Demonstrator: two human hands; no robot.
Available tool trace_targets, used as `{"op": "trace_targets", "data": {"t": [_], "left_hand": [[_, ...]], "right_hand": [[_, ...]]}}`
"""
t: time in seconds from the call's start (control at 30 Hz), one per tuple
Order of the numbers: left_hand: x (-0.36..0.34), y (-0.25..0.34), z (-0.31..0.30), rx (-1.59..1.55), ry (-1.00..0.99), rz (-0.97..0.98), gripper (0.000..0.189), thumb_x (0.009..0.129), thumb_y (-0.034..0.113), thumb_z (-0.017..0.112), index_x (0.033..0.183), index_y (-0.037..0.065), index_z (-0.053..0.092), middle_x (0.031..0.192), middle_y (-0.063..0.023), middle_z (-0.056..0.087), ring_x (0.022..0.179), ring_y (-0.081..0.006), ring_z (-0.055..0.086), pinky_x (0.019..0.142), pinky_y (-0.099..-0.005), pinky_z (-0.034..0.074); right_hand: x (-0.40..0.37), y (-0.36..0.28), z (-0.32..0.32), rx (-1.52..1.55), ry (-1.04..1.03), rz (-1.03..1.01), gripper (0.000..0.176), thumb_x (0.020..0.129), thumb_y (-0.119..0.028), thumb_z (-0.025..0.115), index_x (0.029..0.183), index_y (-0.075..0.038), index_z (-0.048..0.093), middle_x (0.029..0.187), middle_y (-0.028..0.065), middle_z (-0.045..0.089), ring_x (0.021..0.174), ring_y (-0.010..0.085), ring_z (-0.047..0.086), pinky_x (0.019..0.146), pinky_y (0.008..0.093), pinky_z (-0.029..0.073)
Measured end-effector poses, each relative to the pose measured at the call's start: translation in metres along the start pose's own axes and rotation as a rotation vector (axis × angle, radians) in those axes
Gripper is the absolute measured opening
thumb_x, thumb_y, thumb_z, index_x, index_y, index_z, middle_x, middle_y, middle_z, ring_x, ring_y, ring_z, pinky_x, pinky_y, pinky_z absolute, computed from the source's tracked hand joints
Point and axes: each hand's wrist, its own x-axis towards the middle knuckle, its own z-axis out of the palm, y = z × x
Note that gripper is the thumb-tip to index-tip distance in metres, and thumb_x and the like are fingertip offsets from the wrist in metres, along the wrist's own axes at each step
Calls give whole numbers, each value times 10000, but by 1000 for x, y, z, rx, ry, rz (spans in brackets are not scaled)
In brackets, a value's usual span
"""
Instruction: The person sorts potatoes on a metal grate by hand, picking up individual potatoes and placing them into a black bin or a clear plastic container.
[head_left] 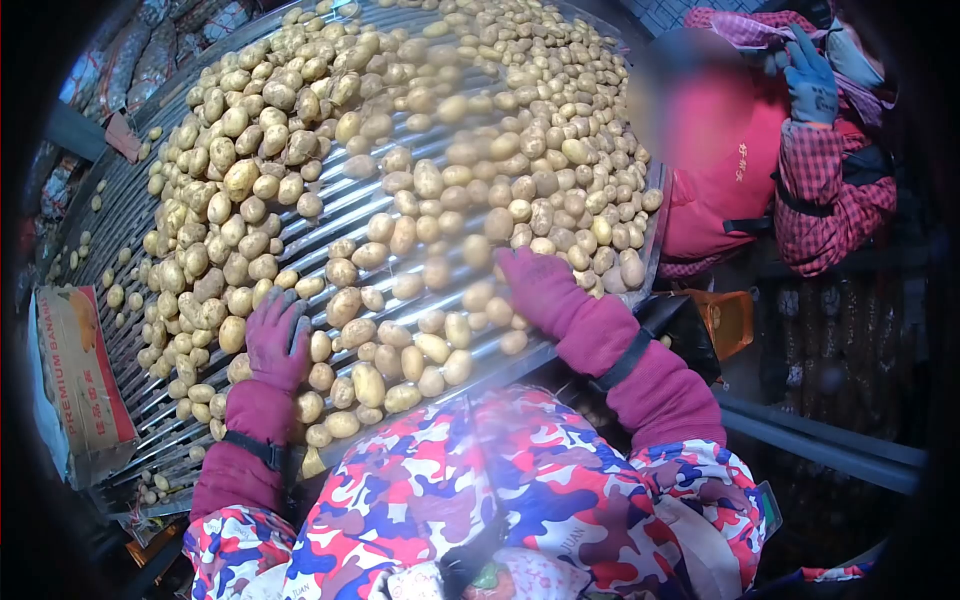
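Note:
Potatoes (240,180) lie in a large heap across a slatted metal sorting table (320,235). My left hand (278,340), in a purple and grey glove, rests among the potatoes at the near left. Its fingers are stretched out and nothing is gripped. On the right, my right hand (540,287), in a purple glove, reaches over the near right edge of the heap. Its fingers lie against potatoes there, uncurled as far as they show. Between both hands sits a looser group of potatoes (368,383) along the table's near edge.
A cardboard box (85,370) marked "Premium Banana" stands at the left edge. Filled sacks (125,60) lie at the far left. Across the right edge is another person (720,150) with a blue-gloved hand (810,85) raised. An orange container (725,320) sits below them.

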Motion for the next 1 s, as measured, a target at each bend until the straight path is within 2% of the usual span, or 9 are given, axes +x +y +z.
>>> {"op": "trace_targets", "data": {"t": [0.13,0.23,0.33,0.43,0.53,0.7,0.73,0.8,1.0], "left_hand": [[2,0,0,8,-8,-13,290,857,116,677,1137,59,726,1300,-137,660,1328,-363,535,1108,-481,398],[2,2,0,2,-22,-19,297,851,115,677,1140,65,726,1301,-136,659,1327,-364,535,1108,-483,397],[1,2,0,0,-18,-20,313,839,123,679,1144,68,723,1300,-134,657,1329,-365,531,1108,-486,393],[-1,-4,3,-4,-18,-15,345,811,142,688,1146,68,720,1313,-132,647,1340,-362,518,1110,-490,384],[-1,-5,3,-11,-22,-21,342,817,148,686,1148,67,719,1314,-131,645,1342,-363,516,1109,-494,385],[-10,-14,14,-2,52,7,325,844,177,685,1144,56,715,1288,-157,649,1320,-394,519,1099,-510,383],[-10,-14,13,12,60,23,322,847,181,684,1142,55,715,1276,-163,652,1310,-399,525,1091,-514,386],[-7,-8,11,-18,90,42,308,833,181,683,1112,53,717,1247,-158,662,1290,-397,538,1072,-522,394],[-4,-4,2,-63,64,26,289,773,169,694,1041,61,715,1227,-140,661,1274,-397,544,1072,-520,389]], "right_hand": [[-11,-20,-41,56,158,-98,293,979,-233,545,1235,-99,597,1085,135,632,925,326,645,778,442,534],[7,-23,-53,25,497,-219,302,961,-220,575,1242,-113,602,1096,143,632,952,333,640,799,450,533],[69,10,18,8,455,-190,291,944,-202,579,1222,-123,616,1103,149,629,984,330,641,801,460,531],[70,-6,8,51,390,-130,258,951,-194,559,1187,-117,630,1096,153,634,1003,346,643,810,478,525],[65,-16,-20,198,175,-24,412,878,-169,623,1289,-154,632,1177,151,655,1073,357,642,909,467,525],[67,1,27,142,348,-190,487,850,-171,636,1336,-168,603,1261,158,621,1090,360,642,928,461,522],[71,-4,18,114,253,-120,451,848,-180,640,1298,-151,615,1263,163,614,1061,360,658,872,485,538],[58,-30,-27,70,98,-26,358,882,-166,614,1238,-127,631,1188,155,649,1041,343,673,845,484,543],[56,-48,-40,2,2,41,264,914,-123,598,1173,-120,649,1027,129,700,979,322,702,822,457,558]]}}
